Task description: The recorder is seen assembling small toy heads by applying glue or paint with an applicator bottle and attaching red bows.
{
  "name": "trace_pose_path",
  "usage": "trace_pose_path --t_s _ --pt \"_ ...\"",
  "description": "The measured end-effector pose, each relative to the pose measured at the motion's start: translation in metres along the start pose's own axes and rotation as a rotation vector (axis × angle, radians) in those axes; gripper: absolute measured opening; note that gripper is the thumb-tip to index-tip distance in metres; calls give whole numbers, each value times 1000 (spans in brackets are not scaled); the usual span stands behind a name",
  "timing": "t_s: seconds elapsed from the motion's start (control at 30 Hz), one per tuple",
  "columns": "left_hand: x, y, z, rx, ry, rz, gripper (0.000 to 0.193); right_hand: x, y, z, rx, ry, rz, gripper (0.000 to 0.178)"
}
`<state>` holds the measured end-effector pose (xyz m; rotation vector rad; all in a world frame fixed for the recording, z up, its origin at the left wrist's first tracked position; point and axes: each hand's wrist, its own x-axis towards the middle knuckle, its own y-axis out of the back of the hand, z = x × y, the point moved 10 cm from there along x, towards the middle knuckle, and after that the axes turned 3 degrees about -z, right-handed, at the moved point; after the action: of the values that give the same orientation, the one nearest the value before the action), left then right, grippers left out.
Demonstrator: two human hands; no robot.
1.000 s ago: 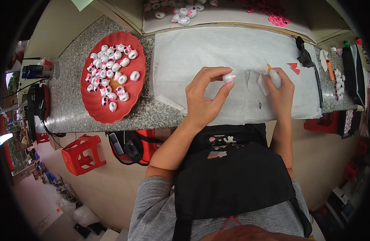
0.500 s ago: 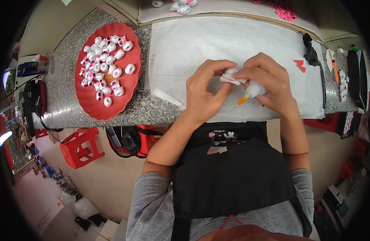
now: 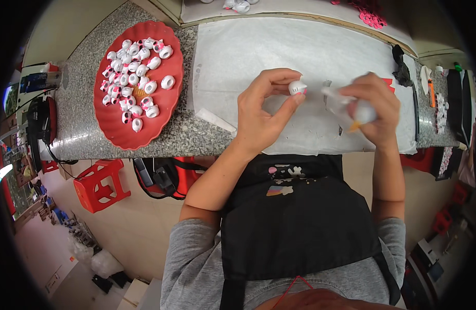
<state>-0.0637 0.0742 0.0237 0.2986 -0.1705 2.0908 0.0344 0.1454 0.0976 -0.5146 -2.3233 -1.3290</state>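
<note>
Likely wiping, centre frame
Left hand (image 3: 264,111) pinches round white bead (image 3: 296,87); right hand (image 3: 380,106) grips blurred white cloth (image 3: 338,100); next needs steadiness.

Glossy white figure (image 3: 297,88), matt sheet (image 3: 238,46), polished stone-look counter (image 3: 189,138).
The smooth figure looks plastic, the sheet papery; the red plate (image 3: 165,101) and stool (image 3: 89,194) show shiny plastic, the black apron (image 3: 300,232) and grey shirt (image 3: 189,258) matt cloth.

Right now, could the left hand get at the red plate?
Probably yes: only paper and countertop lie between the left hand and the red plate, though that hand holds a white piece.
</note>
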Motion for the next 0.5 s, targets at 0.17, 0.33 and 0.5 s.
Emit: trace_pose_path --t_s 0.17,0.33,0.5 --pt "1 -2 6 -20 -33 12 31 -42 30 37 119 -311 179 17" --pt "0 0 6 2 -52 19 30 -74 21 61 236 -566 256 15" --pt "0 -1 7 25 -72 15 29 -78 15 62 275 -566 249 15"
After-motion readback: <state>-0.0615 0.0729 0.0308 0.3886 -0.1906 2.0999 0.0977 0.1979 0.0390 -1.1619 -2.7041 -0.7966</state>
